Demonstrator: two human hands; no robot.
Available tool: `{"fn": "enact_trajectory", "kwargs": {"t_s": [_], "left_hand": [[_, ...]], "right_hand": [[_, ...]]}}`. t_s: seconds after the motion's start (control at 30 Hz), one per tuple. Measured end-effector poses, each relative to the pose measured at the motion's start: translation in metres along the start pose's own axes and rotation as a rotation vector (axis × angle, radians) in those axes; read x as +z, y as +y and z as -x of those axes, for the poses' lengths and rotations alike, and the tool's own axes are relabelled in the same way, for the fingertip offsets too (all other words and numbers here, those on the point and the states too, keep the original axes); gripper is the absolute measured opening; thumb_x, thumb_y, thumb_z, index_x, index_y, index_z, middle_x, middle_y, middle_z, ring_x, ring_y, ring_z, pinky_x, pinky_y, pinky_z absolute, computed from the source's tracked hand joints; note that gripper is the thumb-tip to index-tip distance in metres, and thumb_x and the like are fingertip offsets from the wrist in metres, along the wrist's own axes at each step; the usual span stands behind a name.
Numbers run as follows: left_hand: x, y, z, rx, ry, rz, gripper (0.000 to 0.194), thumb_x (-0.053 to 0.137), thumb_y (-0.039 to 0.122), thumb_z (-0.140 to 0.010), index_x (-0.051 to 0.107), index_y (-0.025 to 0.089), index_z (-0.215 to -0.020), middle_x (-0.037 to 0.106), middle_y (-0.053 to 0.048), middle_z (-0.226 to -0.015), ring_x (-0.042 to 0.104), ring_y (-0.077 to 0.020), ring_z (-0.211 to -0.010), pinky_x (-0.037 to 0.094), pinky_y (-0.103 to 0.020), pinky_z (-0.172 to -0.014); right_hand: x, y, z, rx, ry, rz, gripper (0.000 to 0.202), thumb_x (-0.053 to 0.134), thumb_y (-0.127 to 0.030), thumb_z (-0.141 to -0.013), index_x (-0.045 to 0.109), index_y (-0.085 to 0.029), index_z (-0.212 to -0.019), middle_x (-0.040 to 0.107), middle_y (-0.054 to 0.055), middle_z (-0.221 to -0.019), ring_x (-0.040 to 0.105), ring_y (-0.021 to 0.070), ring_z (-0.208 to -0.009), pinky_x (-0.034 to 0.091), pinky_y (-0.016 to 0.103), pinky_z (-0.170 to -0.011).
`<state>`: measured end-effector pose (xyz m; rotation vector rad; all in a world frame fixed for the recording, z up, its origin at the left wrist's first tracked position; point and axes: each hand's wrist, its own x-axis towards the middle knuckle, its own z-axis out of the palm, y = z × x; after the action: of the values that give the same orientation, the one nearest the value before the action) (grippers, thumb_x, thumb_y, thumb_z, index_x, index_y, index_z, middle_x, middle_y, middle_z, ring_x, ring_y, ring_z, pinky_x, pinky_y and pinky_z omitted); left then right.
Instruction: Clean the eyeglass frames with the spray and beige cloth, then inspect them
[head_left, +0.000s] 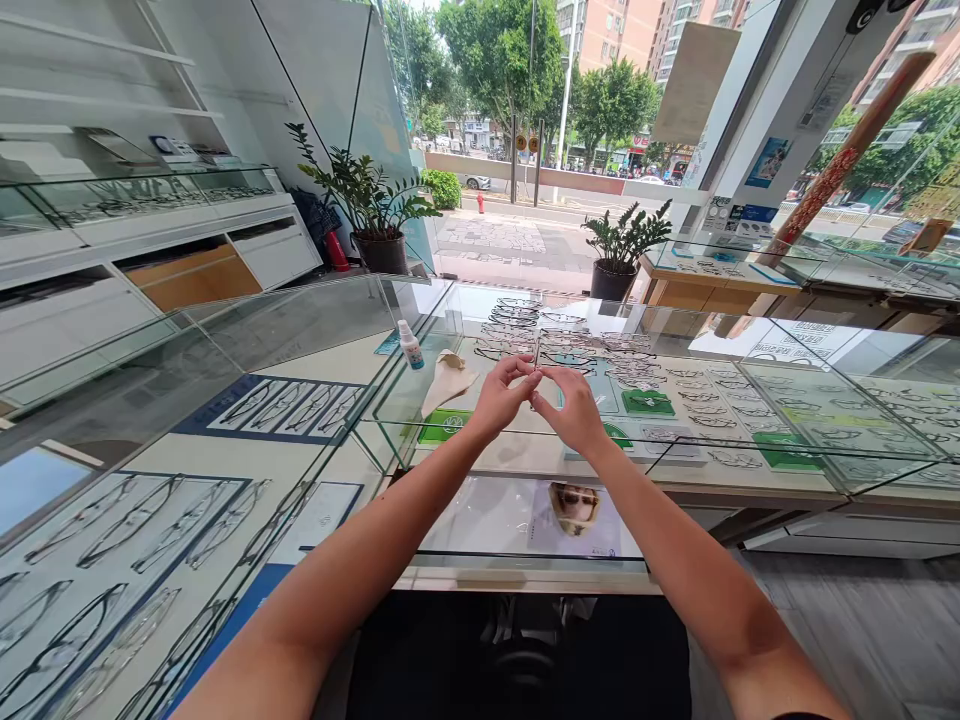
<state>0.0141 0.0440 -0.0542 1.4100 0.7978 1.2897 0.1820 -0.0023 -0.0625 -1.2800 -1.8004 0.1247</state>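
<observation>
My left hand [504, 398] and my right hand [570, 405] meet above the glass counter, fingertips almost touching. Between them they pinch a thin, dark-rimmed pair of eyeglasses [535, 352], mostly hidden by the fingers. Left of my hands lies a crumpled cream cleaning cloth [448, 384] on the glass. A small white spray bottle [410, 346] stands upright behind it. Beyond my fingers, several eyeglasses [514, 312] are spread in rows on the counter.
Glass display cases with eyeglasses [285, 405] run along my left and right [795, 400]. A picture card [576, 508] lies in the case before me. Two potted plants [382, 245] [613, 275] stand by the window.
</observation>
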Motion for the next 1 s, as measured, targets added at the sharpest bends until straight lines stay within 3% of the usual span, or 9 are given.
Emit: {"fn": "enact_trajectory", "kwargs": {"t_s": [0.13, 0.27, 0.43, 0.53, 0.6, 0.7, 0.83, 1.0], "left_hand": [[0.001, 0.0, 0.002, -0.01, -0.057, 0.041, 0.05, 0.095, 0.06, -0.075, 0.071, 0.017, -0.085, 0.059, -0.016, -0.156, 0.072, -0.0264, -0.115, 0.065, -0.035, -0.087], [0.0, 0.006, 0.003, -0.033, -0.09, 0.054, 0.047, 0.094, 0.058, -0.076, 0.072, 0.017, -0.085, 0.058, -0.016, -0.161, 0.073, -0.0282, -0.116, 0.063, -0.034, -0.082], [-0.001, 0.013, 0.004, 0.086, -0.055, -0.154, 0.029, 0.084, 0.049, -0.084, 0.082, 0.022, -0.094, 0.062, -0.016, -0.155, 0.059, -0.0361, -0.146, 0.059, -0.038, -0.095], [-0.005, 0.013, 0.0, 0.152, 0.047, -0.207, 0.024, 0.08, 0.044, -0.083, 0.078, 0.022, -0.091, 0.068, -0.013, -0.143, 0.066, -0.0306, -0.13, 0.057, -0.035, -0.09], [-0.012, 0.013, -0.006, 0.193, 0.148, -0.212, 0.02, 0.077, 0.041, -0.081, 0.071, 0.022, -0.085, 0.073, -0.009, -0.114, 0.069, -0.024, -0.106, 0.053, -0.033, -0.083], [-0.028, 0.015, -0.017, 0.26, 0.304, -0.237, 0.015, 0.072, 0.035, -0.081, 0.064, 0.023, -0.078, 0.066, -0.001, -0.082, 0.062, -0.0186, -0.083, 0.048, -0.031, -0.077], [-0.054, 0.021, -0.028, 0.34, 0.519, -0.307, 0.012, 0.068, 0.03, -0.083, 0.06, 0.024, -0.077, 0.061, 0.001, -0.075, 0.056, -0.0165, -0.073, 0.043, -0.031, -0.071], [-0.08, 0.019, -0.036, 0.345, 0.638, -0.406, 0.012, 0.067, 0.03, -0.086, 0.058, 0.025, -0.081, 0.064, 0.002, -0.075, 0.06, -0.0166, -0.072, 0.045, -0.031, -0.072]], "right_hand": [[0.0, -0.003, 0.0, -0.004, -0.036, -0.144, 0.033, 0.069, -0.033, -0.101, 0.076, -0.025, -0.132, 0.082, 0.011, -0.137, 0.071, 0.032, -0.133, 0.057, 0.051, -0.117], [0.0, -0.004, 0.001, 0.038, -0.042, -0.236, 0.035, 0.069, -0.034, -0.101, 0.076, -0.026, -0.135, 0.081, 0.01, -0.139, 0.074, 0.031, -0.132, 0.059, 0.05, -0.116], [0.001, -0.001, 0.0, 0.053, 0.02, -0.223, 0.034, 0.069, -0.044, -0.103, 0.077, -0.025, -0.13, 0.082, 0.013, -0.134, 0.074, 0.0326, -0.129, 0.059, 0.051, -0.114], [0.001, 0.003, 0.0, 0.063, 0.029, -0.197, 0.033, 0.069, -0.043, -0.102, 0.077, -0.024, -0.128, 0.082, 0.013, -0.133, 0.073, 0.033, -0.13, 0.057, 0.053, -0.116], [0.0, 0.005, 0.0, 0.071, 0.031, -0.18, 0.032, 0.068, -0.042, -0.101, 0.077, -0.024, -0.127, 0.082, 0.012, -0.135, 0.073, 0.0331, -0.132, 0.056, 0.054, -0.118], [-0.001, 0.007, 0.0, 0.077, 0.039, -0.159, 0.03, 0.067, -0.041, -0.101, 0.078, -0.025, -0.124, 0.082, 0.012, -0.136, 0.072, 0.0332, -0.132, 0.055, 0.055, -0.119], [-0.001, 0.008, 0.0, 0.078, 0.037, -0.149, 0.031, 0.066, -0.043, -0.101, 0.077, -0.025, -0.124, 0.083, 0.012, -0.135, 0.072, 0.0338, -0.132, 0.055, 0.057, -0.118], [0.0, 0.012, 0.0, 0.069, 0.043, -0.124, 0.033, 0.065, -0.044, -0.102, 0.077, -0.024, -0.125, 0.083, 0.013, -0.133, 0.072, 0.034, -0.131, 0.054, 0.058, -0.12]]}}
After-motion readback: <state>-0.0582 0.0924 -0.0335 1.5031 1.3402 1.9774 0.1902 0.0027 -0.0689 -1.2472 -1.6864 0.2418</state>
